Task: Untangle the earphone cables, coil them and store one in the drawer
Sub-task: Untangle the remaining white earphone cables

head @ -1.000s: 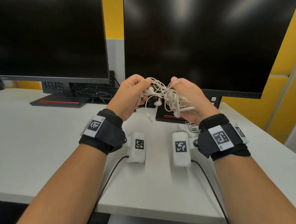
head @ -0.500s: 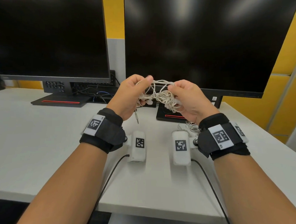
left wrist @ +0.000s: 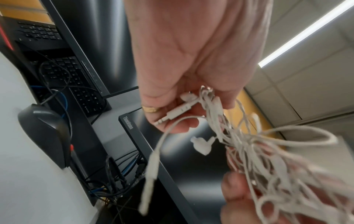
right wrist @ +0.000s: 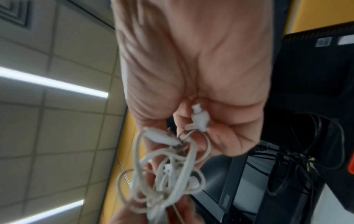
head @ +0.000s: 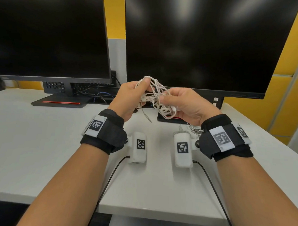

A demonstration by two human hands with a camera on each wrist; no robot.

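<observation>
A tangled bundle of white earphone cables (head: 156,98) hangs in the air between both hands, above the white desk (head: 34,142). My left hand (head: 130,97) grips the bundle's left side, thumb up against a raised loop. My right hand (head: 184,104) pinches strands on the right side. A jack plug (head: 149,119) dangles below the left hand. In the left wrist view the left hand (left wrist: 184,97) curls round a plug and earbuds of the bundle (left wrist: 258,151). The right wrist view shows the right hand (right wrist: 201,118) curled on an earbud and loops of the bundle (right wrist: 166,174). No drawer is in view.
Two dark monitors (head: 49,36) (head: 206,43) stand at the back of the desk on black bases. More coiled white cable (head: 194,128) lies on the desk by my right wrist. A black mouse (left wrist: 46,133), a keyboard and loose wires sit behind.
Both hands have kept working the bundle: the left thumb lifted a loop upward, the right hand shifted its pinch, and the hanging plug swung under the left hand.
</observation>
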